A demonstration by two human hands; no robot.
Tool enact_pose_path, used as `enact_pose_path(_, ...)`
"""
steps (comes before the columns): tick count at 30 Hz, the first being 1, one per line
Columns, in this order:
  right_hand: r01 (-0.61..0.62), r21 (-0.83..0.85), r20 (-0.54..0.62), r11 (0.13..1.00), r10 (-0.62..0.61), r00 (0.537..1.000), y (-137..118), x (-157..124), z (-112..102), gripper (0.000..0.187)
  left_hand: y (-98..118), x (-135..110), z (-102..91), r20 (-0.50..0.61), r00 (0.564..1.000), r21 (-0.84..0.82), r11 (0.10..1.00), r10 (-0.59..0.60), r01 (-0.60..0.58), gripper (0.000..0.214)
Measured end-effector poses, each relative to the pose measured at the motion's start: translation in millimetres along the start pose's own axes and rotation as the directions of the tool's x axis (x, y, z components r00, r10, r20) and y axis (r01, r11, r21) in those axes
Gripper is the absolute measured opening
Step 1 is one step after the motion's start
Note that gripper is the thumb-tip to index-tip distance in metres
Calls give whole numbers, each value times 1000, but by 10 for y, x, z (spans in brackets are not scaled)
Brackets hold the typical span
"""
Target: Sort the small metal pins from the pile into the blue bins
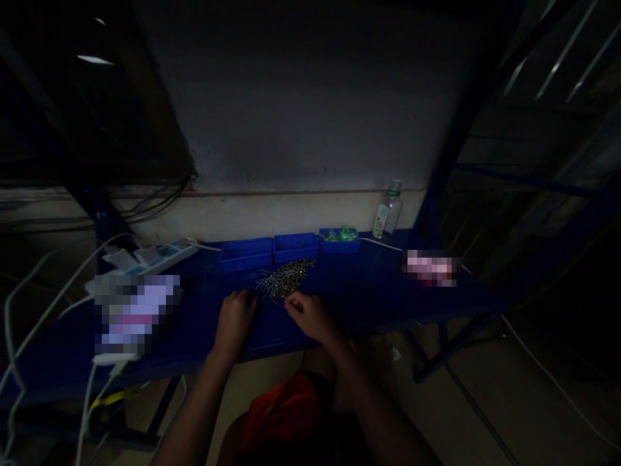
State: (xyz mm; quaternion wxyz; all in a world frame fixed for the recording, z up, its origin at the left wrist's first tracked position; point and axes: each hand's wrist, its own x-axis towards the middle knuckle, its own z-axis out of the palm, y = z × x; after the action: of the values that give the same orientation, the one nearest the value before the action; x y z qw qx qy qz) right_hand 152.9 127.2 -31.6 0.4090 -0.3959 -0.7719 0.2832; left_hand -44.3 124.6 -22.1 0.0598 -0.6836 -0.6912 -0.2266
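Note:
A pile of small metal parts [286, 281] lies on the blue table, thin silvery pins or nails toward its left and short brass-coloured pieces toward its right. My left hand [235, 320] rests just left of the pile, its fingers curled closed; whatever they hold, if anything, is hidden. At the near right edge of the pile, my right hand [309, 314] has thumb and fingers pinched together. The dim light does not show what is in that pinch.
Behind the pile stand a blue tray [246, 264], a second blue tray [295, 257] and a third tray [339, 247] holding green plastic. A clear bottle [389, 210] stands at the back right. White power strips [162, 255], cables and a blurred item lie left; another blurred item lies right.

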Motion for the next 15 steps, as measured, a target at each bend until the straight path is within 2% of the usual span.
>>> enact_pose_path(15, 0, -25, -38, 1000, -1, 999, 15, -12, 37, 14, -36, -51, 9, -65, 998, 21, 1000, 7, -6, 28)
